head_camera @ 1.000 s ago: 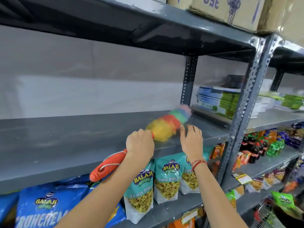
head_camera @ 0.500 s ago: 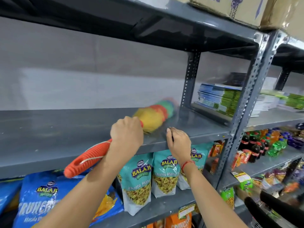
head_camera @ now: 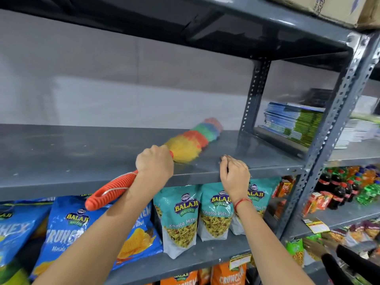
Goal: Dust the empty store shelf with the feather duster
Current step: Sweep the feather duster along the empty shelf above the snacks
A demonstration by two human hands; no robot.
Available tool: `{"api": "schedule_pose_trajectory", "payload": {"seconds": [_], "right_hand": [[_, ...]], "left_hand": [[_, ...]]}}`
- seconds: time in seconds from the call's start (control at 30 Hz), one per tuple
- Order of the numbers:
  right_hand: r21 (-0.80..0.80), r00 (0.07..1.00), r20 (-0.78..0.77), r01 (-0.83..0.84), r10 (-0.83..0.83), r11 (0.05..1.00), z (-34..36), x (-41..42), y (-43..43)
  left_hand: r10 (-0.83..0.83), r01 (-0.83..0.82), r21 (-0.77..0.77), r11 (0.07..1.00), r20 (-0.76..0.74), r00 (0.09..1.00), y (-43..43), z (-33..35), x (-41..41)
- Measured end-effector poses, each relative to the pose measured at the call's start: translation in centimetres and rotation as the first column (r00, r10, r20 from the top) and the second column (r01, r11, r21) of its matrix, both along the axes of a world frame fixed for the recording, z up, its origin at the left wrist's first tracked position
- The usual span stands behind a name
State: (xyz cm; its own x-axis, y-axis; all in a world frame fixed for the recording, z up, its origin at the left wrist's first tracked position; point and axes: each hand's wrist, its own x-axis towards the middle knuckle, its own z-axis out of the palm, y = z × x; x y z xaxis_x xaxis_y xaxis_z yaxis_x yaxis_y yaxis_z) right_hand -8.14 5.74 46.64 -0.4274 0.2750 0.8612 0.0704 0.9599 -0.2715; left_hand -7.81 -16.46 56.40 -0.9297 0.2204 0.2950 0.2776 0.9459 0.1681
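Left hand [head_camera: 154,161] clenched on the feather duster [head_camera: 191,144], its head lying on the empty grey shelf [head_camera: 61,153] w/ open room leftward. Right hand [head_camera: 235,174] fingers curled over the front edge. Upright post [head_camera: 254,95] & stacked books [head_camera: 294,122] at right. Below, Balaji "Khatta Mitha" bags [head_camera: 181,219].
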Motion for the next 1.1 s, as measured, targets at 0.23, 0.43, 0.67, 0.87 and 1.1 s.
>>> {"api": "schedule_pose_trajectory", "payload": {"seconds": [0.23,0.43,0.67,0.87,1.1], "right_hand": [[0.003,1.0,-0.018,0.011,-0.011,1.0,-0.1,0.2,-0.1],[-0.013,1.0,-0.013,0.001,-0.001,1.0,-0.1,0.1,-0.3],[-0.014,0.999,-0.04,0.01,-0.011,1.0,-0.2,0.2,-0.1],[-0.003,0.998,-0.067,0.016,-0.016,1.0,-0.4,0.0,0.0],[-0.052,0.993,-0.114,0.03,-0.036,0.998,-0.7,-0.5,-0.1]], "left_hand": [[0.176,-0.178,0.052,0.983,0.049,0.983,-5.4,0.8,0.6],[0.151,-0.135,0.13,0.982,-0.122,0.981,-7.0,1.8,3.4],[-0.004,0.007,0.059,0.998,-0.058,0.998,-1.8,-0.5,4.5],[0.144,-0.141,0.098,0.985,-0.023,0.989,-5.5,-1.5,2.8],[0.243,-0.23,0.113,0.967,-0.117,0.963,-10.5,-2.3,1.8]]}}
